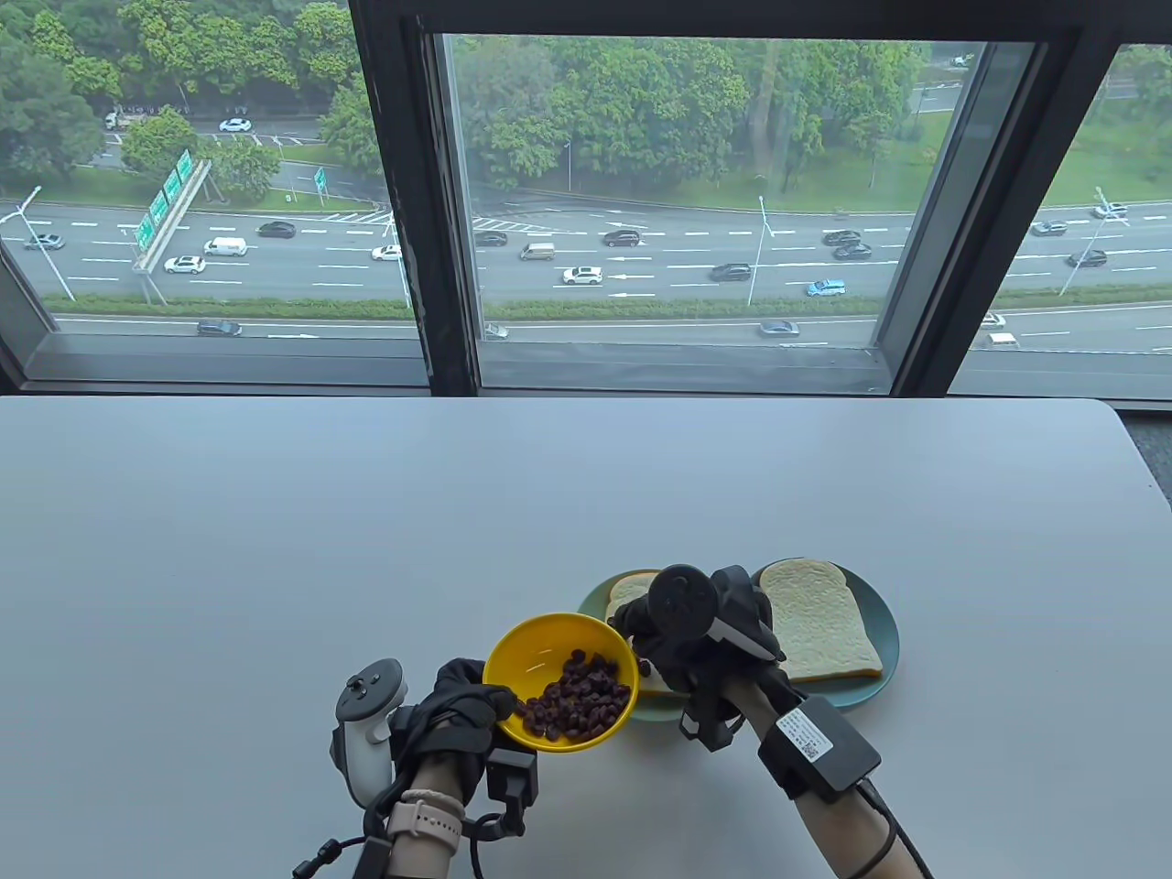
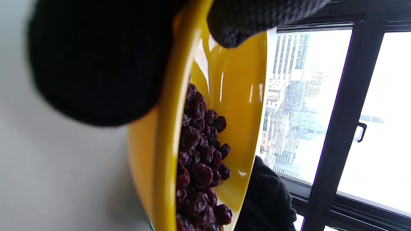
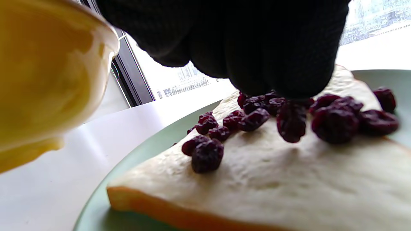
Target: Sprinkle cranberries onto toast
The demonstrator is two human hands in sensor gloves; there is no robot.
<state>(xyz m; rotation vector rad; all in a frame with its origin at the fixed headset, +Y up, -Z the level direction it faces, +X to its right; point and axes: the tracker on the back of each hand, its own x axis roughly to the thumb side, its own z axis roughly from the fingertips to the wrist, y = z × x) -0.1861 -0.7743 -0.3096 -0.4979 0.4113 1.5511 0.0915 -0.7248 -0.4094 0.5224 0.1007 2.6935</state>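
My left hand (image 1: pixel 453 714) grips the tilted yellow bowl (image 1: pixel 560 679) of cranberries (image 1: pixel 579 703) near the table's (image 1: pixel 275 549) front edge. Just beyond, my right hand (image 1: pixel 705 641) hovers over the left toast (image 3: pixel 257 179), fingers (image 3: pixel 273 64) bunched; its grasp is hidden. Only the right wrist view shows the scattered cranberries (image 3: pixel 334 123). A bare slice (image 1: pixel 817 623) shares the plate (image 1: pixel 884 632).
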